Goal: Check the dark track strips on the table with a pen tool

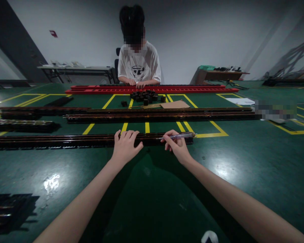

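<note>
A long, shiny black strip (pixel 53 141) runs nine to three o'clock under the spread left hand (pixel 125 145); dimly seen, maybe stiff, slick, best held by both edges. The right hand (pixel 176 144) pinches a thin, clear pen-like tool (pixel 183 135).

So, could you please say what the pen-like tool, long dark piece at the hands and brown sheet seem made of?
Pen-like tool: probably smooth plastic, barrel translucent. Long dark piece: glossy, perhaps metal or plastic, showing bright streaks. Brown sheet: likely matte cardboard, flat and tan.
</note>
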